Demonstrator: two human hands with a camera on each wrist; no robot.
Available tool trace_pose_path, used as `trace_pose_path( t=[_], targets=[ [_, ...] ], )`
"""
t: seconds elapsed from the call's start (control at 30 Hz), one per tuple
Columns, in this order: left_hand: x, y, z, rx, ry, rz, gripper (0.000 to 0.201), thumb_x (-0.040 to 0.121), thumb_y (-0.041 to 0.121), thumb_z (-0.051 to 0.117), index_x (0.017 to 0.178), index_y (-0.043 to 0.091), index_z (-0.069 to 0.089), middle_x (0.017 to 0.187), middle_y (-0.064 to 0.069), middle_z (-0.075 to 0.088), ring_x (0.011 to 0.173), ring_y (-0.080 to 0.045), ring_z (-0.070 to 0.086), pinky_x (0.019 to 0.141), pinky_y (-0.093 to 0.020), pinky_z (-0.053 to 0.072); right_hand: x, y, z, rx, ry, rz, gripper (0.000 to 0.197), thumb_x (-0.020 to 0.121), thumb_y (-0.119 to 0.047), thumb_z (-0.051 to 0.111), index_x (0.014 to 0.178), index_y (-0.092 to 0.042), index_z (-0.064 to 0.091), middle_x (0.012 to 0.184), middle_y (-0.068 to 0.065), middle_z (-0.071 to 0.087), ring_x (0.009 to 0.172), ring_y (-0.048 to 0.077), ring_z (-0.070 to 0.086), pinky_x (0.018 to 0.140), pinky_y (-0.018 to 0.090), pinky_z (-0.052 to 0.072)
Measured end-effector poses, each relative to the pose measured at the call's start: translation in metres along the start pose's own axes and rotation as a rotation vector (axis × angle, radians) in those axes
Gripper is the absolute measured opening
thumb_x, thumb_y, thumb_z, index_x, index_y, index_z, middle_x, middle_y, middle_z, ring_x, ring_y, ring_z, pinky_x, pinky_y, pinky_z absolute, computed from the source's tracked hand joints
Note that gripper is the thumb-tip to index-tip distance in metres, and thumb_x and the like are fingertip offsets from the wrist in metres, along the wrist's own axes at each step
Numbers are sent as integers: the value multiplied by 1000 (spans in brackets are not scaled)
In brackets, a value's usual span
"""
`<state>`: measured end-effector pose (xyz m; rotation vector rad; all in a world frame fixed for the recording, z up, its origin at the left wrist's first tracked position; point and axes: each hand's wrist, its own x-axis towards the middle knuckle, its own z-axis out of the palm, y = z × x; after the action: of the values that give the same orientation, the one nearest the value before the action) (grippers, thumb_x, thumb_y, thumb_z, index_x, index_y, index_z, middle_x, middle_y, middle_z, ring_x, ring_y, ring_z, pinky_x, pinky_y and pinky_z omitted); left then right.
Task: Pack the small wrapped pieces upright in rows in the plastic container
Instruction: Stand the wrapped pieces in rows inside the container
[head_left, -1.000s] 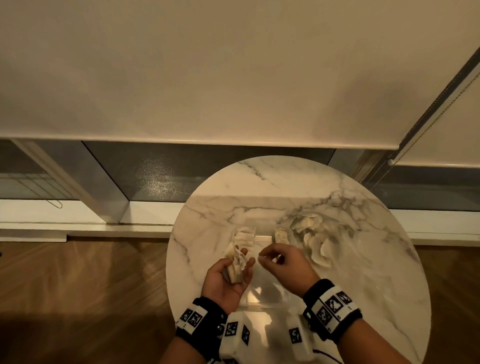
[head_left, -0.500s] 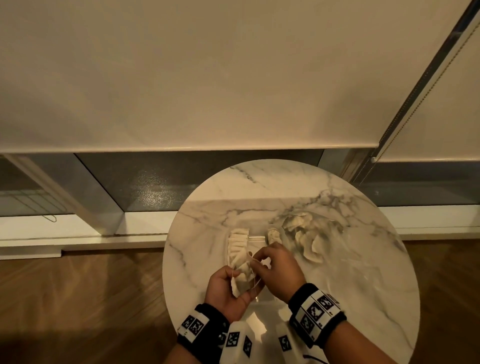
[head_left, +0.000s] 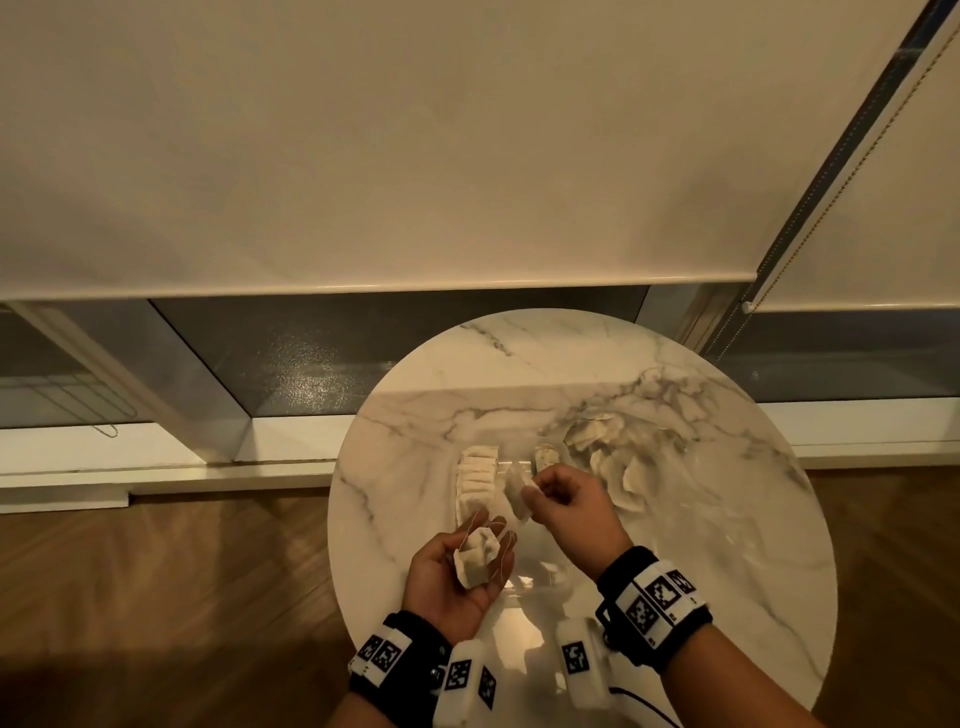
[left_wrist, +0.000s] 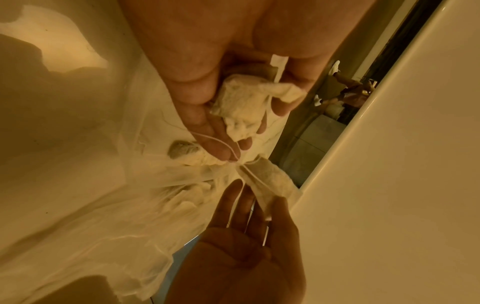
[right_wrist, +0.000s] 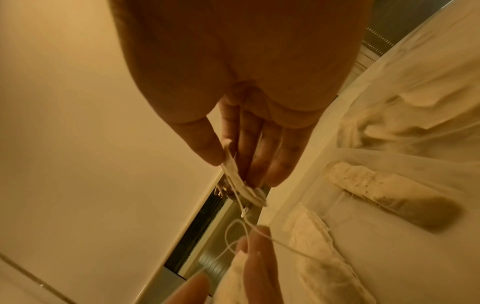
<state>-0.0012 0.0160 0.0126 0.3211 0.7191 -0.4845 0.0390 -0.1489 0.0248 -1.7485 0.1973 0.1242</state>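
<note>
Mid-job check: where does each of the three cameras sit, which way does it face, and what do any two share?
Head: worn on the head, looking forward and down at the marble table; shows left hand, right hand, both wristbands.
Left wrist: looks along the left hand cupping a wrapped piece; the right hand shows below.
Right wrist: looks along the right hand pinching another piece.
Shared: both wrist views show the string.

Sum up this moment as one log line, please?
left hand: cradles wrapped piece | right hand: pinches second piece | plastic container: one upright row packed | loose pile: remains on table
</note>
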Motion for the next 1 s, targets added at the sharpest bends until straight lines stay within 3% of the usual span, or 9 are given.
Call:
trace_pose_path(
  t=[0.17, 0.27, 0.33, 0.47, 0.53, 0.67, 0.8, 0.93, 1.0],
  targets=[
    [1, 7, -9, 14, 43, 31, 29, 85, 6, 49, 108, 2, 67, 97, -20, 73, 82, -35, 74, 68, -40, 60, 7, -4, -5, 56, 28, 54, 11, 89, -3, 66, 79, -6, 64, 71, 16, 70, 67, 22, 65, 68, 38, 55],
    [4, 15, -18, -7, 85, 80, 30, 78, 3, 52, 106, 2, 65, 93, -20, 73, 94, -33, 68, 70, -39, 59, 15, 2, -7, 68, 39, 91, 8, 89, -2, 65, 81, -4, 63, 81, 26, 70, 73, 30, 66, 76, 48, 57],
    [6, 23, -26, -30, 114, 105, 31, 77, 3, 54, 106, 3, 64, 93, -20, 73, 101, -32, 64, 69, -39, 59, 19, 7, -7, 79, 35, 119, 12, 91, -1, 63, 81, -8, 62, 80, 22, 70, 74, 29, 67, 77, 47, 57],
    [9, 37, -44, -72, 159, 141, 30, 78, 4, 53, 105, 3, 64, 93, -21, 74, 84, -34, 73, 70, -39, 59, 26, 18, -5, 90, 35, 178, 13, 93, 0, 58, 87, -11, 60, 78, 7, 71, 73, 21, 67, 68, 34, 58],
    [9, 41, -49, -91, 177, 158, 30, 77, 4, 52, 105, 3, 63, 91, -21, 74, 88, -34, 71, 68, -38, 59, 33, 30, -2, 56, 9, 219, 14, 94, -1, 57, 97, -13, 62, 86, 9, 71, 77, 19, 68, 64, 29, 56],
    [12, 43, -57, -120, 204, 161, 31, 74, 5, 53, 102, 4, 63, 86, -20, 74, 95, -32, 66, 62, -37, 61, 44, 55, 10, -121, -113, 294, 12, 95, -7, 57, 98, -16, 65, 94, 12, 68, 84, 24, 67, 70, 34, 60],
    [14, 43, -62, -129, 227, 155, 25, 81, 6, 51, 103, 4, 63, 85, -20, 74, 91, -33, 67, 62, -38, 60, 52, 68, 28, -372, -303, 375, 11, 94, -10, 57, 98, -18, 64, 83, 3, 64, 71, 16, 63, 58, 27, 54],
    [16, 45, -64, -145, 247, 148, 20, 91, 9, 47, 102, 4, 64, 85, -20, 74, 97, -33, 64, 66, -39, 59, 63, 73, 45, -590, -412, 300, 20, 90, -23, 62, 110, -22, 67, 83, -4, 68, 80, 17, 66, 77, 32, 56],
    [17, 46, -66, -152, 253, 149, 20, 91, 9, 47, 102, 4, 64, 85, -20, 74, 97, -33, 64, 68, -39, 58, 66, 72, 52, -616, -438, 294, 17, 93, -22, 61, 109, -20, 67, 83, -3, 65, 81, 16, 63, 75, 28, 52]
  ],
)
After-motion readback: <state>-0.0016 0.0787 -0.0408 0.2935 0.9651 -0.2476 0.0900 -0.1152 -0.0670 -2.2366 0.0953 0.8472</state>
